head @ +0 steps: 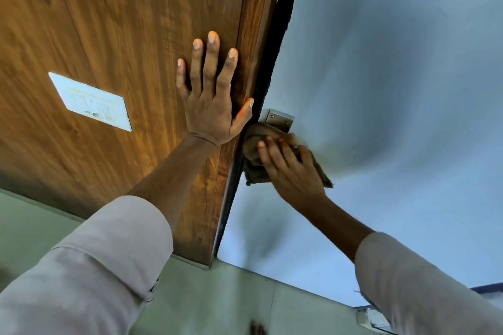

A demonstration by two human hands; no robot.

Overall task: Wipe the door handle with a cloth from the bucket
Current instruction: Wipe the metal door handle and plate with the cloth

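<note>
- Currently the left hand [211, 95] lies flat and open on the brown wood-grain panel [122, 22], fingers spread and pointing up, thumb stretched toward the panel's dark right edge.
- That thumb tip sits just above and left of the metal handle plate [277, 118].
- Handle plate: silvery, two screws visible, mounted on the pale blue door [394, 90] right beside the dark gap [275, 35] between door and wood panel.
- Only the plate's upper part shows; the door handle below it is covered by the cloth, so its shape cannot be told.
- Cloth [255, 141]: brown, bunched, directly below the handle plate and touching it. One corner hangs out down and to the right of the plate, past the right hand.
- Right hand [288, 168] is curled around the cloth, fingers bent over the bundle and pressing it on the spot below the plate. The fingertips are slightly blurred.
- Both forearms are bare from the wrist; rolled light-coloured sleeves [103, 266] cover the arms lower in the view.
- White switch plate [91, 102] is set in the wood panel, well left of the handle plate and at about the same height.
- Grey-green floor [217, 302] runs well below the handle plate, along the bottom of panel and door.
- A small pale object with dark marks lies on the floor far below and right of the plate, partly hidden by the right sleeve; cannot identify it.
</note>
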